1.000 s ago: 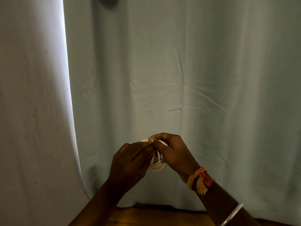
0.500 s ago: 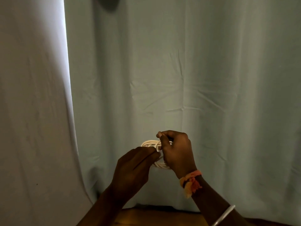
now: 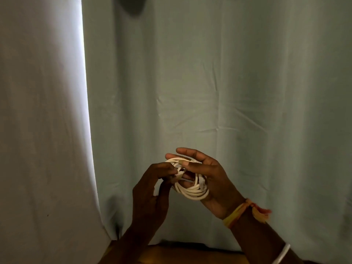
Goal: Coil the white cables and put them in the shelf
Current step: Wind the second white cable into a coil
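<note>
White cable (image 3: 192,190) coiled, resting in half-open right hand (image 3: 211,180), loose end pinched by left hand (image 3: 152,189); probably being tucked; shelf unseen, stowing left.

Probably a home room, pale curtains (image 3: 209,92) hanging to a wooden floor (image 3: 181,254), dim light
</note>
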